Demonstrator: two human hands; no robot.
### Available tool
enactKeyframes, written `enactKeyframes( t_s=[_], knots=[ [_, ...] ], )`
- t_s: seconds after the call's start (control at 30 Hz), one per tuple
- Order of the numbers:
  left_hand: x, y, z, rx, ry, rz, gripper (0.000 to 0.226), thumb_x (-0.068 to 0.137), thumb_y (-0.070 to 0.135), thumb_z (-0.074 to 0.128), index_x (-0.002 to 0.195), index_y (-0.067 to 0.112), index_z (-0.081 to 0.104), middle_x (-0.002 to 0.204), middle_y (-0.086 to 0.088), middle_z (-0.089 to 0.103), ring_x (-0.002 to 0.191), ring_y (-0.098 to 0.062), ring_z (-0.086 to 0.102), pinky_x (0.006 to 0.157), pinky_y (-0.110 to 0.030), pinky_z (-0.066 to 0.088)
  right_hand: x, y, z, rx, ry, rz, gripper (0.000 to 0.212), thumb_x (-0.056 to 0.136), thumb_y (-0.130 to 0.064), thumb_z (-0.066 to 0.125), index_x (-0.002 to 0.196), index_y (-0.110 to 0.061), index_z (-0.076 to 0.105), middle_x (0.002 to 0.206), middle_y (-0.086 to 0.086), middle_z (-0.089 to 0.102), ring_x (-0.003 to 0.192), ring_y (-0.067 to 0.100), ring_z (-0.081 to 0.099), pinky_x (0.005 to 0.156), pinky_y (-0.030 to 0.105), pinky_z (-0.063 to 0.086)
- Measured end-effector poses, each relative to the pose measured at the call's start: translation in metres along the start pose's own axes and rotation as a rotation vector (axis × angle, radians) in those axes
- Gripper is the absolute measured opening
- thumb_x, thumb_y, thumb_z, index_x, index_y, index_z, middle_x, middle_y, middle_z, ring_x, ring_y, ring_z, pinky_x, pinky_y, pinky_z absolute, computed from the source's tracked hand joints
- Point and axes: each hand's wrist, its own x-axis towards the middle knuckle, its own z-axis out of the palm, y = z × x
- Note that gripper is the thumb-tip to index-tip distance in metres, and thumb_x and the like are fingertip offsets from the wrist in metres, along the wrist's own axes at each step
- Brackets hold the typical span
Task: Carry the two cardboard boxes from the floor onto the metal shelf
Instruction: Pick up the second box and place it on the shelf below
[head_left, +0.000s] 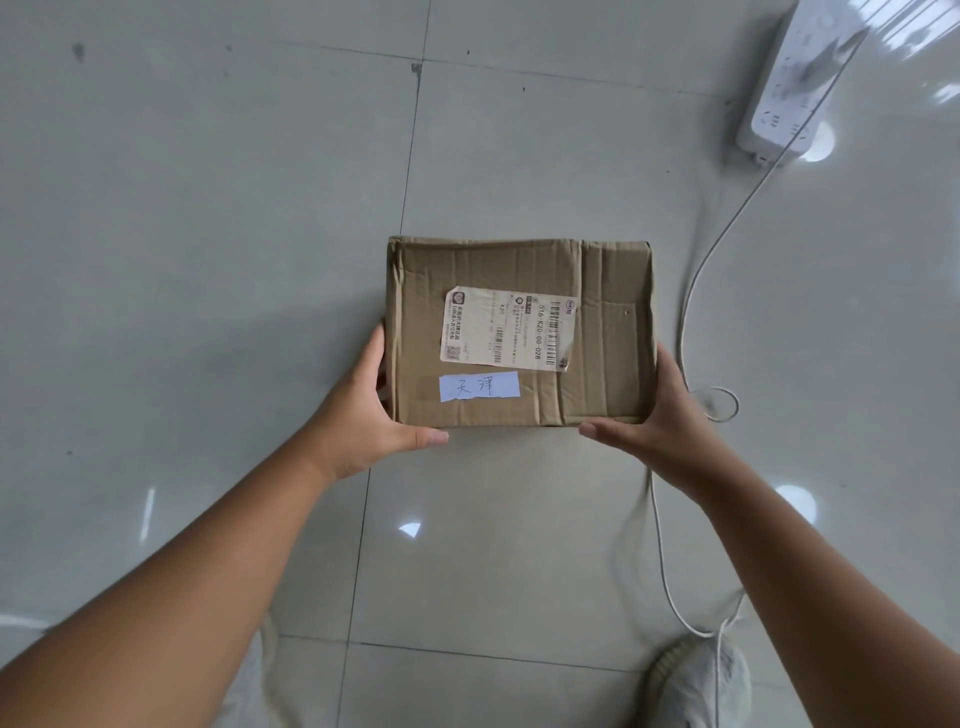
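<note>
A brown cardboard box (597, 291), creased, with a white shipping label and a small blue handwritten slip on top, is in the middle of the view over the grey tiled floor. My left hand (363, 415) clasps its left side, thumb along the near edge. My right hand (660, 421) clasps its right side, thumb along the near edge too. I cannot tell whether the box rests on the floor or is lifted off it. No second box and no metal shelf are in view.
A white power strip (795, 88) lies on the floor at the upper right. Its white cable (691, 291) runs down past the box's right side to my light shoe (701, 680) at the bottom right.
</note>
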Motion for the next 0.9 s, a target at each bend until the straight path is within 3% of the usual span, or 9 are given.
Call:
enactKeyframes(
  t_s=[0.13, 0.2, 0.3, 0.4, 0.47, 0.53, 0.63, 0.8, 0.9],
  knots=[
    [-0.016, 0.025, -0.016, 0.012, 0.030, 0.039, 0.123, 0.068, -0.006, 0.093, 0.162, 0.031, 0.024, 0.141, 0.019, 0.061, 0.117, 0.011, 0.065, 0.096, -0.013, 0.054, -0.008, -0.023, -0.006, -0.008, 0.011, -0.044, 0.114, 0.068, -0.008, 0.096, 0.158, -0.019, 0.028, 0.136, -0.027, 0.050, 0.115, -0.031, 0.050, 0.092, -0.001, 0.044],
    [-0.026, 0.043, -0.026, 0.041, 0.040, 0.067, 0.120, 0.068, -0.003, 0.094, 0.162, 0.032, 0.027, 0.143, 0.015, 0.061, 0.123, 0.003, 0.065, 0.096, -0.014, 0.054, -0.016, -0.043, -0.011, -0.019, 0.028, -0.073, 0.120, 0.063, -0.024, 0.098, 0.160, -0.023, 0.026, 0.138, -0.027, 0.050, 0.120, -0.028, 0.048, 0.094, 0.000, 0.043],
    [-0.047, 0.080, -0.043, 0.039, 0.068, 0.109, 0.116, 0.068, 0.004, 0.096, 0.160, 0.034, 0.032, 0.145, 0.012, 0.062, 0.131, -0.011, 0.062, 0.095, -0.016, 0.055, -0.034, -0.081, -0.026, -0.030, 0.066, -0.118, 0.121, 0.057, -0.047, 0.092, 0.159, -0.029, 0.030, 0.141, -0.026, 0.054, 0.132, -0.012, 0.051, 0.105, 0.013, 0.045],
    [-0.078, 0.138, -0.058, 0.016, 0.094, 0.159, 0.110, 0.062, 0.031, 0.095, 0.155, 0.042, 0.037, 0.139, 0.016, 0.066, 0.127, -0.007, 0.064, 0.091, -0.020, 0.056, -0.062, -0.135, -0.050, -0.052, 0.105, -0.198, 0.101, 0.059, -0.045, 0.091, 0.143, -0.053, 0.034, 0.123, -0.056, 0.050, 0.120, -0.028, 0.049, 0.094, -0.001, 0.039],
    [-0.101, 0.185, -0.069, 0.010, 0.125, 0.193, 0.101, 0.059, 0.043, 0.089, 0.148, 0.052, 0.041, 0.134, 0.022, 0.068, 0.119, 0.000, 0.067, 0.092, -0.024, 0.055, -0.086, -0.179, -0.070, -0.066, 0.135, -0.236, 0.092, 0.062, -0.041, 0.090, 0.132, -0.060, 0.033, 0.116, -0.063, 0.048, 0.114, -0.034, 0.047, 0.089, -0.006, 0.036],
    [-0.126, 0.233, -0.083, 0.002, 0.156, 0.231, 0.100, 0.060, 0.046, 0.087, 0.148, 0.051, 0.042, 0.133, 0.024, 0.068, 0.116, 0.002, 0.068, 0.093, -0.024, 0.055, -0.109, -0.224, -0.092, -0.085, 0.155, -0.283, 0.090, 0.062, -0.050, 0.088, 0.133, -0.062, 0.035, 0.122, -0.055, 0.054, 0.120, -0.026, 0.051, 0.092, 0.001, 0.040],
    [-0.164, 0.297, -0.098, -0.022, 0.223, 0.316, 0.093, 0.063, 0.046, 0.084, 0.148, 0.042, 0.047, 0.132, 0.025, 0.070, 0.119, 0.005, 0.068, 0.094, -0.011, 0.052, -0.141, -0.290, -0.125, -0.118, 0.157, -0.340, 0.092, 0.063, -0.062, 0.082, 0.141, -0.062, 0.034, 0.134, -0.036, 0.059, 0.128, -0.012, 0.056, 0.099, 0.015, 0.047],
    [-0.243, 0.415, -0.130, -0.096, 0.359, 0.416, 0.066, 0.063, 0.045, 0.082, 0.122, 0.065, 0.060, 0.122, 0.028, 0.075, 0.111, 0.008, 0.070, 0.089, -0.008, 0.052, -0.209, -0.412, -0.174, -0.150, 0.206, -0.451, 0.082, 0.066, -0.065, 0.079, 0.138, -0.063, 0.039, 0.131, -0.035, 0.063, 0.125, -0.010, 0.060, 0.095, 0.013, 0.050],
    [-0.302, 0.473, -0.147, -0.123, 0.411, 0.472, 0.062, 0.064, 0.045, 0.081, 0.119, 0.066, 0.062, 0.121, 0.025, 0.076, 0.110, 0.006, 0.072, 0.089, -0.010, 0.055, -0.256, -0.476, -0.193, -0.157, 0.210, -0.489, 0.088, 0.061, -0.071, 0.080, 0.140, -0.057, 0.044, 0.131, -0.022, 0.068, 0.121, 0.000, 0.065, 0.094, 0.029, 0.055]
  ],
)
